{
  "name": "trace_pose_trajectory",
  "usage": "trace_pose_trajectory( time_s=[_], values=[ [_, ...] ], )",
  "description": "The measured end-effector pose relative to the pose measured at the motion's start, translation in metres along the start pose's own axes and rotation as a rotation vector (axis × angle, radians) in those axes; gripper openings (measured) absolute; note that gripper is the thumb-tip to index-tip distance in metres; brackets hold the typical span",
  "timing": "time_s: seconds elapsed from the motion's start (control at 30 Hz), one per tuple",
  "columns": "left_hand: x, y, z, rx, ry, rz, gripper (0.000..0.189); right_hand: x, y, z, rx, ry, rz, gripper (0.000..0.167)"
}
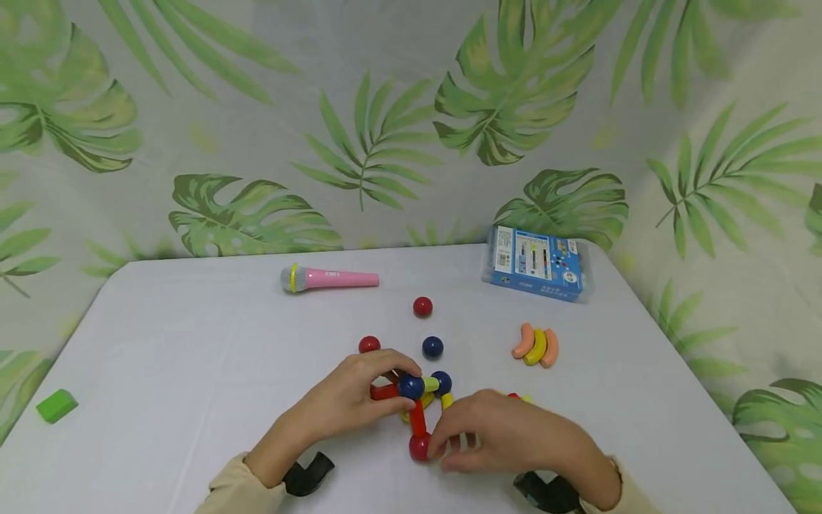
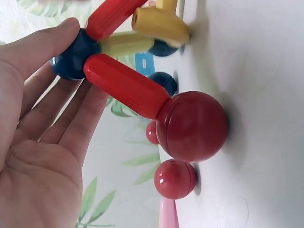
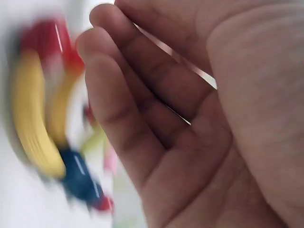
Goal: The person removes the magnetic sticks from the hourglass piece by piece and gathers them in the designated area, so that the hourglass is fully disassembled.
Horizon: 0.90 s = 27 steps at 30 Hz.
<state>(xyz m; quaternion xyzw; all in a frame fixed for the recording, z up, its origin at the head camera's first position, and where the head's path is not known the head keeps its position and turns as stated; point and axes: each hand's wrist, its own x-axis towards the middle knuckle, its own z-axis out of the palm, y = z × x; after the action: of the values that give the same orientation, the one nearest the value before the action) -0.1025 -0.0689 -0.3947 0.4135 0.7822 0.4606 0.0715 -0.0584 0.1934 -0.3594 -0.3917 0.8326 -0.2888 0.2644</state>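
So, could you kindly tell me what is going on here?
A person's left hand pinches a dark blue ball that is joined into a ball-and-rod construction. From it, a red rod runs to a red ball, and a yellow-green rod links to a second blue ball. The right hand is at the red ball's side; whether it grips is unclear. Three loose curved pieces lie off to the right.
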Motion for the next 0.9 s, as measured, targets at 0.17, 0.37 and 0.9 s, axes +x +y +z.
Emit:
trace_pose_trajectory(
  time_s=[0.17,0.37,0.9],
  values=[
    [-0.001,-0.001,-0.004,-0.051,0.064,0.002,0.038,0.022,-0.018,0.042,-0.135,-0.226,-0.09,0.031],
    [0.0,0.002,-0.005,-0.1,0.036,-0.016,0.037,0.039,-0.023,0.075,-0.229,-0.365,0.009,0.038],
    [0.0,0.002,0.0,0.02,-0.004,0.022,0.037,0.001,-0.021,0.02,-0.088,-0.051,0.003,0.025]
  ],
)
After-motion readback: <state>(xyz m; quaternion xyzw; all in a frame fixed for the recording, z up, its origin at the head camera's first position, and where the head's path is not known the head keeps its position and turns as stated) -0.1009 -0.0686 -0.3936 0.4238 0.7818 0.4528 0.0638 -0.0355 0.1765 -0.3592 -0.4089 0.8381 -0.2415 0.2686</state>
